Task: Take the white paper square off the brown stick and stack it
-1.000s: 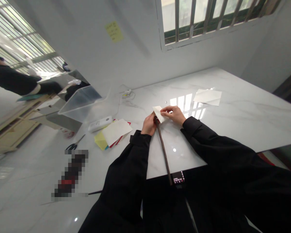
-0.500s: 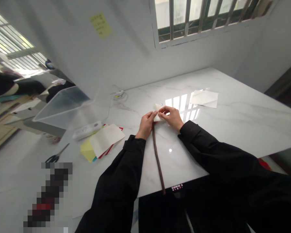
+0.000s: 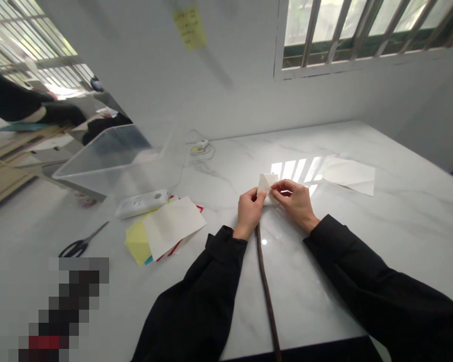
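Observation:
Between my two hands is a small white piece of folded paper [image 3: 266, 183], held just above the marble-patterned table. My left hand [image 3: 249, 211] pinches its left side, thumb on top. On the right edge, the fingertips of my right hand [image 3: 295, 200] are closed on the same paper. A long thin brown stick [image 3: 265, 281] runs from beneath my left hand down toward the table's front edge. Whether the left fingers also grip the stick's upper end is hidden. A flat white sheet [image 3: 351, 173] lies to the right, beyond my right hand.
Left of my arms lie stacked coloured papers [image 3: 175, 226], a white oblong device [image 3: 143, 203] and black-handled scissors [image 3: 83, 242]. A clear plastic bin [image 3: 109, 156] stands behind them. A small white gadget with a cable [image 3: 202, 145] sits by the wall. Another person's dark sleeve [image 3: 13, 95] shows far left.
The view has shifted, so the hands, paper and stick appear lower and further right. More of the white folded paper now shows above my left thumb. Both hands still hold it.

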{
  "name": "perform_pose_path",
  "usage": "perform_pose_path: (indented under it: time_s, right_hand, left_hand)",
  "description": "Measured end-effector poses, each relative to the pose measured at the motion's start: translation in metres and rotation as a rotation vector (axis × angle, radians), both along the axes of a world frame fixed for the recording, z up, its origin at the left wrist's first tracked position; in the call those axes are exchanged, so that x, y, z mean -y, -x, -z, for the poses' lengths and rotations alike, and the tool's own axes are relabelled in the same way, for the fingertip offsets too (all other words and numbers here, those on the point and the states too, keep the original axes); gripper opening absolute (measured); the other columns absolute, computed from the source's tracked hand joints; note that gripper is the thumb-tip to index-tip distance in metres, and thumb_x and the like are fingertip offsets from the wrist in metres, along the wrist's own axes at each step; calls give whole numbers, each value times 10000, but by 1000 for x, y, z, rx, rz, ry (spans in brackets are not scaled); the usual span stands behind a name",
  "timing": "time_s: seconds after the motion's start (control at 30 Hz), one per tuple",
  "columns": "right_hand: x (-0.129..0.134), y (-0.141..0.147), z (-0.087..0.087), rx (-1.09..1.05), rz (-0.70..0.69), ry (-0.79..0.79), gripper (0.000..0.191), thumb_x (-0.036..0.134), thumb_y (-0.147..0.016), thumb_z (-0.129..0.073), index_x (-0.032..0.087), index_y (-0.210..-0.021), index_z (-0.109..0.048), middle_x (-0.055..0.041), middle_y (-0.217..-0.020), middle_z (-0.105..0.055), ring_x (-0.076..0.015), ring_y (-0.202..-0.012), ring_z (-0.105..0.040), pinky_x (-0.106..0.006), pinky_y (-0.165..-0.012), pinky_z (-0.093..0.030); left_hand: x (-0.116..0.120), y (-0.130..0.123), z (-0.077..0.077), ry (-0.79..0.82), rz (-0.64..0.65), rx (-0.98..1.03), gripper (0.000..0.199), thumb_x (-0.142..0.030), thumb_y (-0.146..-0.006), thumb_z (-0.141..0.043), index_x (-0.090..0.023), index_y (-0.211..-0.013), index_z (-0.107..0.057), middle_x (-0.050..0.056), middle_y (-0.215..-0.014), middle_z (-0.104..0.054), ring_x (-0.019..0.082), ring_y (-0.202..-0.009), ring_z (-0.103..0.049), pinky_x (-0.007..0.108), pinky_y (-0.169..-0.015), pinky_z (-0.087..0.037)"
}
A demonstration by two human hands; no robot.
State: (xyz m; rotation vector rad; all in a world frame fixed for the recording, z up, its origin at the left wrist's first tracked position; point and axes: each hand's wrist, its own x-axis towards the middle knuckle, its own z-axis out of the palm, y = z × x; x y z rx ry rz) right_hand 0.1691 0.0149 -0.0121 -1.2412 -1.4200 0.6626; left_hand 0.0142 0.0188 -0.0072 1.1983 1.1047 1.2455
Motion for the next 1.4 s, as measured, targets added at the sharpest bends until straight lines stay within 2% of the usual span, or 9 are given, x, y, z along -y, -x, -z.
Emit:
perform_pose_path:
  time_s: [0.2,0.33,0.47,0.63,0.77,0.87,1.0,1.2,1.4]
  right_hand:
    - [-1,-2,2,-21,52,71,139,345,-837,-739,220,-884,-776,-64,-892,-794,-248,-808,-771,-398,-768,-651]
    - [-6,-12,4,-21,128,78,162,354,-827,-742,214,-894,-785,-75,-917,-807,-257,-836,-776,-406,-795,-647]
    - [-10,-22,4,103,174,111,162,349,-823,-741,214,-893,-797,-77,-915,-812,-257,-810,-773,-416,-801,-641]
    - [-11,-26,4,211,225,76,195,340,-859,-686,208,-938,-806,-84,-919,-808,-248,-802,-752,-419,-812,-626]
    - [-10,-26,6,333,228,87,221,315,-875,-639,221,-984,-807,-68,-937,-799,-225,-740,-702,-422,-804,-586]
    - [-10,-26,6,419,191,76,232,293,-886,-619,228,-1010,-804,-63,-983,-799,-246,-847,-690,-437,-862,-561]
    - [-11,-25,6,451,166,46,236,303,-898,-625,231,-1033,-805,-71,-1058,-797,-267,-961,-675,-437,-892,-547]
    - [-21,-27,6,483,166,50,267,364,-910,-652,205,-1040,-823,-72,-966,-790,-231,-814,-674,-405,-840,-533]
    - [-30,-29,8,529,176,64,213,331,-909,-666,210,-911,-841,-62,-889,-792,-222,-760,-673,-387,-801,-514]
  left_hand:
    - [1,-2,5,-11,-80,-127,216,-315,-916,-668,-175,-766,-734,36,-699,-656,200,-715,-556,289,-667,-400]
    - [-1,1,9,-24,-208,-1,180,-322,-947,-648,-184,-859,-723,38,-773,-667,212,-800,-579,283,-728,-427]
    - [-3,3,10,-56,-291,119,198,-356,-965,-647,-190,-873,-701,36,-836,-675,221,-910,-599,281,-811,-453]
    - [-1,2,4,-65,-302,283,234,-434,-942,-700,-200,-934,-695,50,-947,-703,225,-985,-629,283,-820,-475]
    - [-1,6,-4,106,-311,485,266,-448,-891,-736,-229,-1025,-669,36,-1041,-704,159,-866,-623,234,-657,-458]
    - [-1,10,-9,152,-277,572,278,-376,-819,-777,-232,-1012,-639,17,-1050,-680,124,-811,-607,207,-622,-462]
    - [0,12,-12,153,-253,569,296,-265,-751,-779,-219,-998,-623,13,-1056,-670,123,-847,-621,218,-690,-520]
    - [0,10,-11,146,-246,515,275,-261,-751,-752,-205,-991,-630,27,-1039,-681,134,-867,-621,222,-699,-511]
    - [1,10,-11,149,-236,496,271,-272,-747,-745,-200,-985,-639,39,-1059,-700,148,-892,-628,222,-701,-510]
